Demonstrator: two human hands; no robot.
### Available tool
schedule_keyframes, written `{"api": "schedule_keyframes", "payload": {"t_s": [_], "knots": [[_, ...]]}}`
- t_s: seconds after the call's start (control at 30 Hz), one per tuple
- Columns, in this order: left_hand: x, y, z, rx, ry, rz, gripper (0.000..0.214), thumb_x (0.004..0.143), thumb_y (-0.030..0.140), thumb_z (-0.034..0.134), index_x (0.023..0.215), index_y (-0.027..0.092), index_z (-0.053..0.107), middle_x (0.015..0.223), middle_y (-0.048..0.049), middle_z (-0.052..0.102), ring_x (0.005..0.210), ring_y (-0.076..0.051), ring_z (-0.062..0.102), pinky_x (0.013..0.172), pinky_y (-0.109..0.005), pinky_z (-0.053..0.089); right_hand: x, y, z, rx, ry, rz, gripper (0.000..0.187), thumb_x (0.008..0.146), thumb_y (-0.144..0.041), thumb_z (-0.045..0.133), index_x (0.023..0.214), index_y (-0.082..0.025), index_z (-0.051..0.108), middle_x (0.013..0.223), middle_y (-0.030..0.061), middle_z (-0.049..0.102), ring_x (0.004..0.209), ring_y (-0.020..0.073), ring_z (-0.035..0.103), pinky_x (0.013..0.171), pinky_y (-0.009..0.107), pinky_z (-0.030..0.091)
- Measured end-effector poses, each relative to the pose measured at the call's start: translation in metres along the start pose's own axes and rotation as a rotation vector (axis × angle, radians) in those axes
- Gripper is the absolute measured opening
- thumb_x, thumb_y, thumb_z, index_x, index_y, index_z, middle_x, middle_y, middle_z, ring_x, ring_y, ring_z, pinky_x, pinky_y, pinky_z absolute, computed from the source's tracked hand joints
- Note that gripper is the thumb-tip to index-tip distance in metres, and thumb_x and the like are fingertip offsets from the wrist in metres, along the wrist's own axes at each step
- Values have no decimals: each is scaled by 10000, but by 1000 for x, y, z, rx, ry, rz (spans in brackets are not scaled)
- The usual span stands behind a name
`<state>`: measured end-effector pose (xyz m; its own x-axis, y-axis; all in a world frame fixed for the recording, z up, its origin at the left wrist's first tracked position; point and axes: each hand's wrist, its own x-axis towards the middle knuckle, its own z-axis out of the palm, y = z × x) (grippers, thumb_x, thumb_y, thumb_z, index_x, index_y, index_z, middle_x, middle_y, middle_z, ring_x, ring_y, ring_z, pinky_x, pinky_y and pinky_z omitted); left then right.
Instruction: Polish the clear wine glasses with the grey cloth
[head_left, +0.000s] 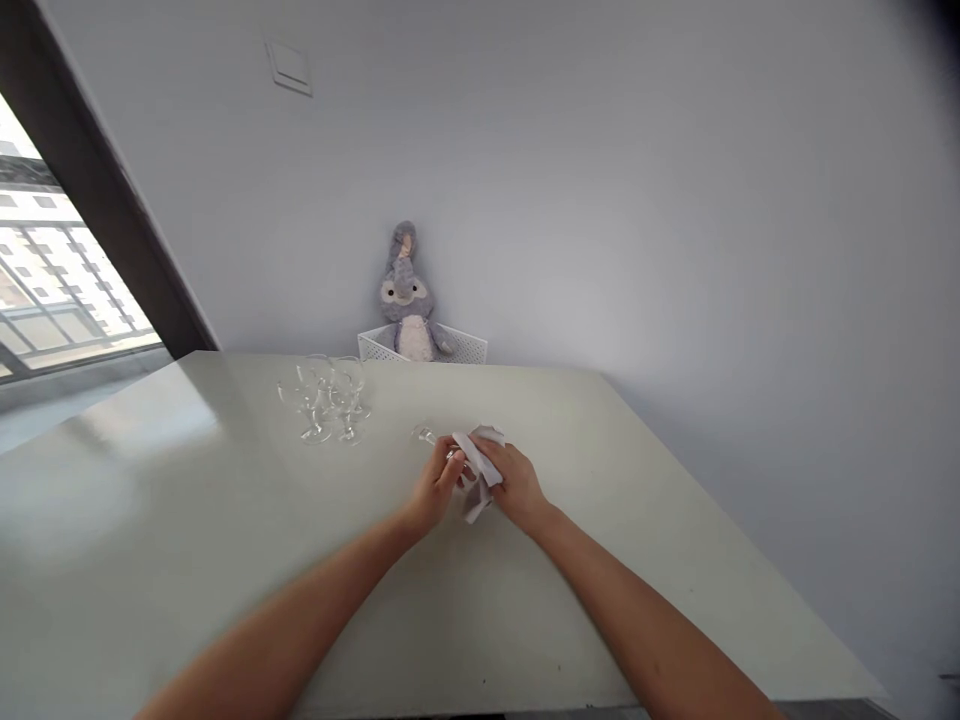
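Above the middle of the pale table (225, 520), the left hand (435, 492) grips a clear stemmed glass (435, 440) while the right hand (514, 482) closes a white cloth (480, 460) around it, seemingly mid-wipe; next it likely needs careful turning, near the cluster of glasses (326, 400).

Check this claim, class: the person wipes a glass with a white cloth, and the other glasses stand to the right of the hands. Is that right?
Not quite. The head view shows the other glasses to the left of the hands, not the right. The left hand holds the glass and the right hand holds the white cloth.
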<state>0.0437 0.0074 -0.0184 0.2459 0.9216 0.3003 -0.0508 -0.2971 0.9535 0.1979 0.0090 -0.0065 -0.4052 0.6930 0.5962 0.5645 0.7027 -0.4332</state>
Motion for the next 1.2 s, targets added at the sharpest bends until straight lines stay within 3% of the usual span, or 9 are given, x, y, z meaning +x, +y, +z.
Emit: {"api": "schedule_keyframes", "payload": {"t_s": [0.1, 0.23, 0.4, 0.5, 0.63, 0.77, 0.87, 1.07, 1.2], "knots": [[-2, 4, -3, 155, -37, 98, 439, 854, 431, 383, 1229, 210, 324, 1003, -75, 570, 832, -163, 553, 682, -287, 434, -1, 6, 4, 238, 112, 193, 400, 742, -133, 462, 1119, -226, 560, 1071, 38, 631, 958, 198, 582, 845, 333, 447], [-3, 10, -18, 623, -133, 154, 455, 865, 388, 379, 1290, 232, 340, 818, -40, 635, 731, -174, 573, 715, -338, 428, 2, 15, -1, 316, 204, 302, 286, 755, -186, 485, 1006, -213, 619, 973, 31, 662, 860, 197, 614, 779, 331, 478], [4, 17, -35, 1033, -50, 458, 329, 860, 254, 397, 1165, 225, 515, 1118, -121, 579, 1134, -266, 451, 964, -456, 281, 3, 27, -18, -25, 116, 162, 407, 692, -85, 435, 1026, -216, 628, 1028, 32, 652, 963, 194, 586, 851, 334, 442], [7, 17, -38, 1077, -135, 541, 348, 850, 256, 423, 1191, 216, 479, 1124, -113, 569, 1192, -258, 401, 1030, -472, 186, 3, 24, -23, 40, 46, 91, 364, 725, -120, 459, 1035, -222, 621, 1023, 37, 652, 947, 186, 589, 841, 318, 440], [9, 13, -39, 1136, -214, 512, 252, 880, 272, 363, 1028, 196, 552, 726, -55, 609, 818, -195, 577, 988, -441, 266, 7, 17, -16, 431, 81, 330, 227, 746, -318, 559, 924, -199, 633, 868, 55, 680, 805, 209, 618, 741, 333, 467], [8, 10, -39, 1305, -94, 470, 263, 887, 285, 341, 971, 176, 566, 665, -67, 593, 701, -190, 558, 818, -374, 367, 12, 5, 2, 1039, 181, 765, 404, 747, -523, 524, 917, -161, 576, 733, 68, 671, 632, 223, 628, 567, 333, 469], [7, 10, -39, 1408, -32, 423, 264, 882, 270, 346, 981, 175, 572, 640, -65, 598, 654, -187, 556, 712, -333, 353, 13, -9, 13, 1343, 179, 826, 515, 776, -619, 404, 978, -170, 550, 866, 80, 665, 739, 227, 639, 618, 350, 482], [6, 14, -39, 1404, 56, 401, 296, 857, 303, 393, 1055, 175, 573, 657, -79, 618, 657, -207, 561, 726, -363, 289, 9, -33, 22, 1448, 183, 825, 510, 796, -608, 395, 1039, -189, 552, 989, 74, 638, 885, 200, 594, 706, 326, 474], [8, 12, -45, 1462, 90, 393, 332, 877, 342, 363, 1062, 169, 578, 649, -84, 619, 666, -216, 566, 714, -362, 275, 3, -32, 24, 1218, 113, 795, 405, 760, -483, 556, 986, -149, 578, 870, 55, 641, 775, 179, 584, 665, 282, 449]]}}
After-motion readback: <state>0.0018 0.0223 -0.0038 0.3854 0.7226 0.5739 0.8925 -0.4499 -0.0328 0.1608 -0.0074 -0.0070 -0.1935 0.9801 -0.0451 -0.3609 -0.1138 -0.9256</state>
